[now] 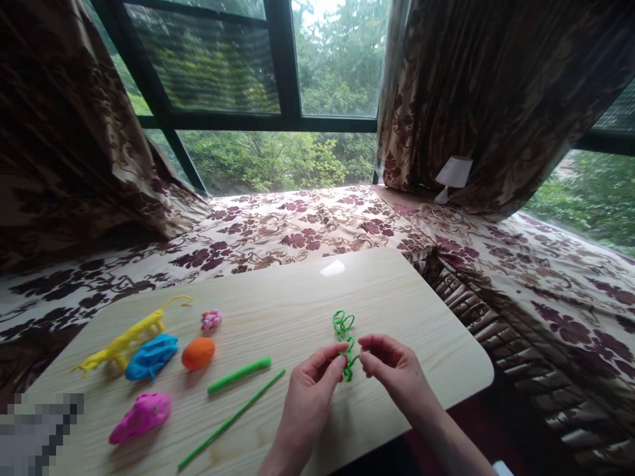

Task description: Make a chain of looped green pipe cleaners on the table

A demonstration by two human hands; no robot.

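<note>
A thin green strand bent into several loops (pixel 343 322) stands out just beyond my fingertips, over the right half of the table. My left hand (pixel 313 390) pinches its lower part between thumb and forefinger. On the other side, the thumb and fingertips of my right hand (pixel 397 370) close on what looks like a short end of the same strand. To the left of my hands lie a thick green roll (pixel 239 375) and a longer, thinner green stick (pixel 232 419), both slanting across the wood.
On the table (pixel 258 297) sit a yellow animal figure (pixel 131 338), a blue lump (pixel 151 357), an orange ball (pixel 198 354), a small pink figure (pixel 211 320) and a magenta shape (pixel 141 418). Beyond are flowered fabric (pixel 302 221) and a white lamp (pixel 454 172).
</note>
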